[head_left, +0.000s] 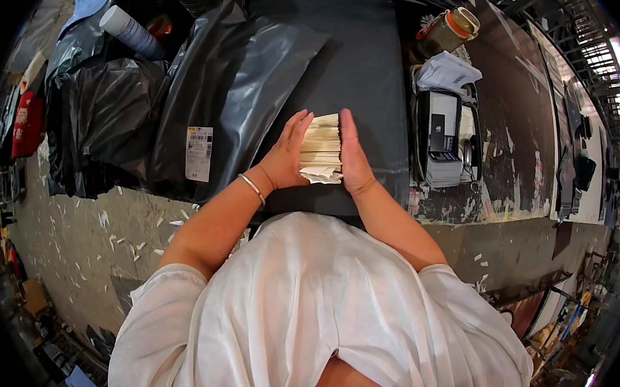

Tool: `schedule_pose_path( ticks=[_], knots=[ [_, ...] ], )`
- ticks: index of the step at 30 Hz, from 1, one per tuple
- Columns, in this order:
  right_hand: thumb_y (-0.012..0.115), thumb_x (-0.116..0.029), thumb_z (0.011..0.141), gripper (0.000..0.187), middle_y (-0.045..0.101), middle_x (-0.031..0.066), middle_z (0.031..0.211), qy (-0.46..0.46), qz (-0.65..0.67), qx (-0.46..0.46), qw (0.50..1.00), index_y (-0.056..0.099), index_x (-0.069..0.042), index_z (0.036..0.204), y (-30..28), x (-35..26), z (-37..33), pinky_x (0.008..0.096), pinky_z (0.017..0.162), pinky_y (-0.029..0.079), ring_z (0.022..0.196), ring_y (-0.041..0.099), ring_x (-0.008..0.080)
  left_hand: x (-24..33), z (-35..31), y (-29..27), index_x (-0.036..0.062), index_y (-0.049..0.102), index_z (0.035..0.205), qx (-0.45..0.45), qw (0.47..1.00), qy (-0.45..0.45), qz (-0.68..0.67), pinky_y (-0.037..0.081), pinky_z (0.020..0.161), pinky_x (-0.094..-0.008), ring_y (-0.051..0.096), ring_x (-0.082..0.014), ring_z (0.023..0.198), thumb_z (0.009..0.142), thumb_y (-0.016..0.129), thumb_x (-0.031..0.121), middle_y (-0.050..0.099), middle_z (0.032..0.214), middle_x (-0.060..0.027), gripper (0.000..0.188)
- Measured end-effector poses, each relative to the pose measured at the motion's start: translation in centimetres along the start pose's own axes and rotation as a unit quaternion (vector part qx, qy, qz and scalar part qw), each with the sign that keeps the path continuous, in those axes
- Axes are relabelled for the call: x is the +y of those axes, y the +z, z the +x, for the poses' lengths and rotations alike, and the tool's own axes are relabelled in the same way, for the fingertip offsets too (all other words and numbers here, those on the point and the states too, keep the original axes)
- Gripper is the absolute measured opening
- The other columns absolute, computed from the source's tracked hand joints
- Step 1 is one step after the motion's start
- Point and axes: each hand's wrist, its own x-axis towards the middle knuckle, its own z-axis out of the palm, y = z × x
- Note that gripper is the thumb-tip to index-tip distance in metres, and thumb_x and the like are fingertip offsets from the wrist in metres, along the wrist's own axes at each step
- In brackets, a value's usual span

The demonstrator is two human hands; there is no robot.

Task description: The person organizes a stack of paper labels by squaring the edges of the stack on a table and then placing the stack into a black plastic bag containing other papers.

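Between my two palms stands a thick stack of cream paper slips [320, 149], its layered edges facing up and a few ragged pieces sticking out at the near end. My left hand [289, 152], with a bangle at the wrist, presses the stack's left side, its fingers pointing away from me. Flat against the right side lies my right hand [352, 154], fingers straight and together. Under the stack spreads black plastic sheeting [366, 67] on the table. What the undersides of the slips rest on is hidden.
Left of my hands, a black plastic bag [244, 76] carries a white label [199, 154]. At the right are a box of cards and labels [444, 137], crumpled white plastic [448, 71] and a jar with an orange rim [449, 29]. A white spray can [130, 31] lies far left. Paper scraps litter the floor [83, 238].
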Motion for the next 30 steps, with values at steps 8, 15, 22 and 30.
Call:
schedule_pose_path(
  ticks=[8, 15, 22, 30],
  knots=[
    [0.048, -0.062, 0.102, 0.096, 0.024, 0.0213, 0.168, -0.029, -0.142, -0.044, 0.988, 0.01, 0.0, 0.165, -0.1, -1.4, 0.1, 0.0382, 0.126, 0.018, 0.156, 0.024, 0.0292, 0.0, 0.1, -0.1, 0.0026, 0.016, 0.161, -0.011, 1.0, -0.016, -0.005, 0.034, 0.123, -0.0469, 0.028, -0.0453, 0.15, 0.057, 0.095, 0.022, 0.018, 0.163, -0.0271, 0.132],
    [0.044, -0.071, 0.096, 0.099, 0.024, 0.0233, 0.168, -0.14, -0.566, -0.165, 0.796, 0.026, 0.0, 0.161, -2.5, -5.1, -1.0, 0.0514, 0.128, 0.013, 0.158, 0.019, 0.0385, 0.1, 0.2, -0.7, -0.002, 0.017, 0.16, -0.037, 0.999, -0.038, 0.011, 0.031, 0.124, -0.0457, 0.029, -0.0441, 0.151, 0.058, 0.095, 0.024, 0.021, 0.164, -0.0261, 0.131],
    [0.036, -0.077, 0.096, 0.1, 0.032, 0.021, 0.166, -0.155, -0.596, -0.206, 0.761, 0.031, 0.0, 0.16, -1.4, -5.9, -1.4, 0.0556, 0.126, 0.015, 0.156, 0.024, 0.0372, -0.3, 0.6, -1.1, -0.0035, 0.023, 0.159, -0.032, 0.997, -0.011, 0.069, 0.031, 0.125, -0.0448, 0.031, -0.0424, 0.151, 0.058, 0.094, 0.026, 0.024, 0.164, -0.0254, 0.127],
    [0.033, -0.08, 0.094, 0.104, 0.03, 0.0209, 0.166, -0.139, -0.593, -0.213, 0.764, 0.03, 0.001, 0.16, -1.8, -5.2, -1.3, 0.0541, 0.127, 0.013, 0.157, 0.023, 0.0365, 0.9, 0.4, -1.4, -0.0063, 0.03, 0.155, -0.051, 0.98, 0.013, 0.19, 0.03, 0.125, -0.0457, 0.032, -0.0406, 0.151, 0.065, 0.089, 0.036, 0.033, 0.16, -0.0241, 0.115]
  ],
)
